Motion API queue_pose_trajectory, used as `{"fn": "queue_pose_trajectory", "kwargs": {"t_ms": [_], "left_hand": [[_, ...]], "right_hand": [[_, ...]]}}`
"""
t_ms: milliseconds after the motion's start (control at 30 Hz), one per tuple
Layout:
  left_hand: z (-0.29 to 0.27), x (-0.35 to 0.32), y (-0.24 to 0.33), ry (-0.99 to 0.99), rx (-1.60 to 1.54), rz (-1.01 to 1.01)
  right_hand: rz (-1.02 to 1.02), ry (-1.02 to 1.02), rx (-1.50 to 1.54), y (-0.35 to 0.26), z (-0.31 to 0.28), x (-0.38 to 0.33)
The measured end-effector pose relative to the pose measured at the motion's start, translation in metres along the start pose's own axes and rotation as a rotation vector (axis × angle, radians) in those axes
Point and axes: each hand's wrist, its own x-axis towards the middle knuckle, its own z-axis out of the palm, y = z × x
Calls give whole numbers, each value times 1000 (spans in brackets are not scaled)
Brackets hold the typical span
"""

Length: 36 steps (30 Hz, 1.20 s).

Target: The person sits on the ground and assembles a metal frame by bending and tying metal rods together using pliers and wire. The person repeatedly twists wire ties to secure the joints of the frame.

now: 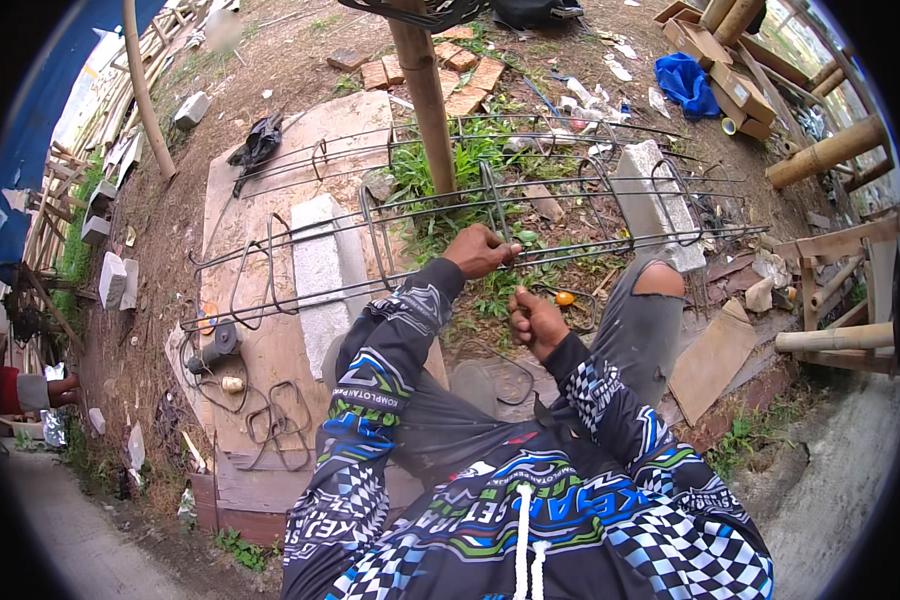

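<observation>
A long rebar cage (630, 243) of thin bars and bent stirrups stretches across in front of me. It rests on two pale concrete blocks, one on the left (315, 235) and one on the right (650, 200). My left hand (480, 252) is closed at the near bars, its fingertips pinching where a stirrup meets them. Just below and to the right, my right hand (538, 322) is apart from the cage with its fingers curled. Whatever is in those fingers, if anything, is too small to make out. A small orange object (565, 298) lies beside my right hand.
A bamboo post (425, 110) rises behind the cage. Loose bent stirrups (278, 425) and a dark grey roll (220, 345) lie on the left boards. Bricks (465, 90), a blue bag (685, 85) and cardboard boxes (740, 95) lie farther back. Another person's limb shows far left.
</observation>
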Motion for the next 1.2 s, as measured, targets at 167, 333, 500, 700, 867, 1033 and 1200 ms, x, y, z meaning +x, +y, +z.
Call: {"fn": "queue_pose_trajectory", "kwargs": {"t_ms": [167,333,500,700,867,1033,1200], "left_hand": [[2,16,7,-18,-1,11],[-5,3,-12,-3,-113,21],[-2,-1,-5,31,-111,130],[14,3,-11,93,-141,107],[13,-6,-10,89,-175,80],[4,-6,-6,95,-106,66],[6,4,-10,81,-97,65]], "right_hand": [[-132,-203,435,-36,42,-26],[-543,-30,-474,-85,23,-106],[-1104,959,-502,-107,-205,-116],[-882,977,-1507,11,-344,-9],[-754,697,-1472,9,-253,25],[-692,657,-1437,6,-235,34],[-634,666,-1307,11,-287,-11]]}}
